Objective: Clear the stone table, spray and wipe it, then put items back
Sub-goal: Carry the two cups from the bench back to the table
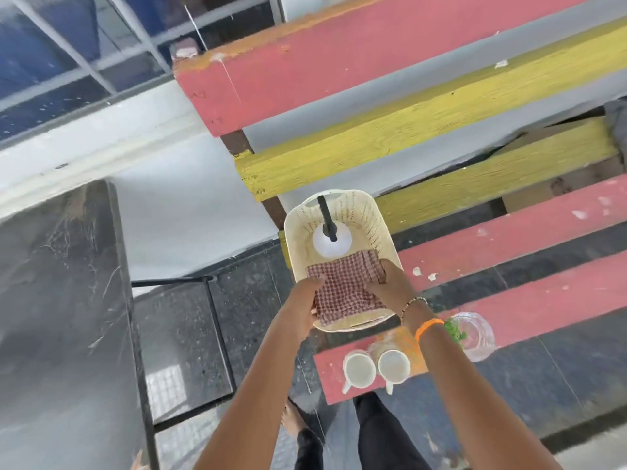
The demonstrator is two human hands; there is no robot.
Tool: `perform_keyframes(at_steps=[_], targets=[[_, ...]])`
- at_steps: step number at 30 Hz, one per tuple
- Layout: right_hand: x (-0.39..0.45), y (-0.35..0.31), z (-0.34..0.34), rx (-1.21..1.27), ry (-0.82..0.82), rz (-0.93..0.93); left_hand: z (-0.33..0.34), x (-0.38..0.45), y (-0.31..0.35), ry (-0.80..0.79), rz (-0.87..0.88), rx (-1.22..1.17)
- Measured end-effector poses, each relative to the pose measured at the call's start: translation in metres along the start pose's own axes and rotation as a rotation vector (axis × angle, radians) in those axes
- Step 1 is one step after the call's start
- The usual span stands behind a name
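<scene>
A cream plastic basket [369, 225] sits on a red bench slat [509, 232]. Inside it a white spray bottle [330, 244] with a black nozzle lies at the far end, and a red-checked cloth [346, 286] fills the near end. My left hand [303, 300] grips the cloth's left edge over the basket rim. My right hand [390, 283] presses on the cloth's right side. The grey stone table [61, 300] stands at the left, its top bare.
Two white cups [359, 366] [393, 364] stand on the near red slat, beside a clear glass jar [475, 334] with green sprigs. Yellow and red slats [407, 130] stretch beyond. A black metal frame [217, 334] stands between table and bench. My legs are below.
</scene>
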State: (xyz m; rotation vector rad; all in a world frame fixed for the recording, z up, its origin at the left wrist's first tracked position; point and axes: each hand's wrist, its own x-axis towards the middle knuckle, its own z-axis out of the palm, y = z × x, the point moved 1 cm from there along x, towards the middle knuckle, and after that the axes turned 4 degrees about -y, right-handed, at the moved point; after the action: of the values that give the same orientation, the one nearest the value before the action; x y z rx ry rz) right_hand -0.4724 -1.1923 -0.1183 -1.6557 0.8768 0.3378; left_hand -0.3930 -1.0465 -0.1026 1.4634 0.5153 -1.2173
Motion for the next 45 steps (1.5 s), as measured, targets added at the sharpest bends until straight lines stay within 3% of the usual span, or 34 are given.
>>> perform_keyframes(at_steps=[5,14,17,21,28,31,37,42,45], targets=[[0.045,0.015,0.011,-0.185,-0.065,0.095,0.013,0.046,-0.002,0.126,-0.029,0.093],[0.067,0.037,0.024,-0.148,-0.175,0.202,0.013,0.072,-0.012,0.165,-0.010,0.279],[0.055,0.032,0.021,-0.158,-0.163,0.153,0.010,0.058,-0.020,0.133,0.051,0.421],[0.019,0.022,0.016,-0.094,-0.047,0.019,0.005,0.021,-0.036,0.061,0.108,0.332],[-0.069,0.070,0.021,-0.049,0.076,-0.088,-0.011,-0.029,-0.103,-0.036,-0.082,0.297],[-0.093,0.117,0.033,-0.018,0.144,0.000,-0.018,-0.029,-0.140,-0.018,-0.150,0.407],[-0.100,0.198,0.070,0.098,0.249,0.368,-0.016,-0.002,-0.203,0.048,-0.150,0.663],[-0.089,0.211,0.091,0.161,0.075,0.331,-0.010,0.022,-0.220,0.078,-0.141,0.728],[-0.087,0.209,0.094,0.149,0.083,0.282,-0.010,0.025,-0.221,0.095,-0.127,0.689]])
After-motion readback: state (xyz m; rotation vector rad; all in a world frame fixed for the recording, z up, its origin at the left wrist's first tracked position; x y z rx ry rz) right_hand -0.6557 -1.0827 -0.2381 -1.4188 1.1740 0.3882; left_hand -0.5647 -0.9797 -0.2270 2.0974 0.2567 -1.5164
